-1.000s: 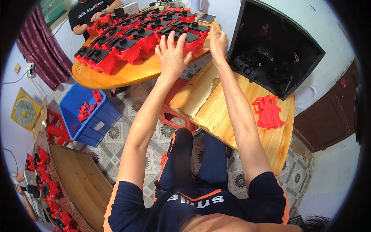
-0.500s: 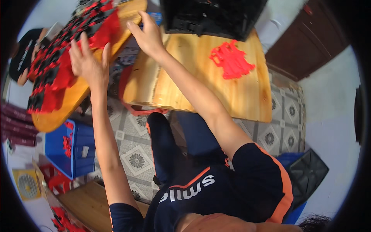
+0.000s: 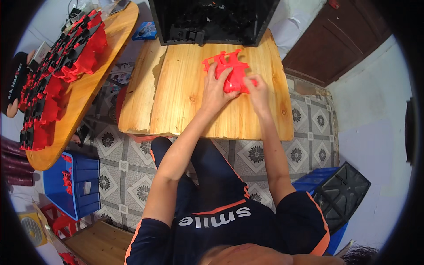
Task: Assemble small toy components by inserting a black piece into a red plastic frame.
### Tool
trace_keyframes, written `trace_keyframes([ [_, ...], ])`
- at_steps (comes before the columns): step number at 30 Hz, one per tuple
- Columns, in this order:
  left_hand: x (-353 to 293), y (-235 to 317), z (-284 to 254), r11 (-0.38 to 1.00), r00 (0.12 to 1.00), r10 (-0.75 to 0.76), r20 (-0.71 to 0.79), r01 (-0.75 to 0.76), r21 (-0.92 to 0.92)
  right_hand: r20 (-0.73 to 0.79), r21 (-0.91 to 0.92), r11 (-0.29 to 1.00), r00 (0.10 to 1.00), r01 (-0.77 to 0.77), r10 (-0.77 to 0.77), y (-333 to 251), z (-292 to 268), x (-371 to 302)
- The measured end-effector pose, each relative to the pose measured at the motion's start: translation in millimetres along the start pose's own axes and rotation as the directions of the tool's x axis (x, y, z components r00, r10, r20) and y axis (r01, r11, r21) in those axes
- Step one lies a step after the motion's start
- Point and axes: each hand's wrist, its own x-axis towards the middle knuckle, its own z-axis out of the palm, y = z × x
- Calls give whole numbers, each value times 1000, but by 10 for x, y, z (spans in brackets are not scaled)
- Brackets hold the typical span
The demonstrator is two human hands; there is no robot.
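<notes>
A red moulded plastic part (image 3: 237, 70) with open loops along its far edge lies on the pale wooden table in front of me. My left hand (image 3: 215, 92) rests on its left side, fingers spread over the surface and thumb along the near edge. At the right edge of the part, my right hand (image 3: 258, 92) is closed, with curled fingertips pinching a red bit there. What exactly lies inside that pinch is partly hidden by the fingers.
The wooden table (image 3: 181, 97) has a black open case (image 3: 212, 22) at its far edge. Another tabletop (image 3: 84, 95) at left carries rows of red and black parts (image 3: 55, 84). A person (image 3: 15, 84) sits beyond it. A blue bin (image 3: 86, 187) holds red pieces.
Both hands have come from the left tabletop to the red part and now touch it. My view has turned toward the wooden table. My right hand has closed.
</notes>
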Motion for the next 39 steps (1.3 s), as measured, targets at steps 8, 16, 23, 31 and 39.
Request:
trace_keyframes([
  [8, 165, 421, -686, 657, 971, -234, 46, 192, -729, 251, -394, 667, 773, 632, -583, -986, 99, -84],
  [16, -637, 96, -1577, 184, 786, -619, 3, 149, -972, 432, -231, 840, 825, 491, -363, -1220, 1446, 1275],
  [23, -1034, -18, -1718, 77, 746, -666, -7, 59, -995, 435, -824, 390, 900, 411, -30, -368, 2610, 2251],
  [31, -1257, -67, -2188, 137, 677, -736, -6, 141, -980, 607, -303, 738, 719, 603, -339, -1240, 1970, 1434],
  [39, -1412, 85, -2218, 148, 704, -710, 34, 196, -969, 807, 201, 623, 233, 756, -542, -2207, 1440, -351],
])
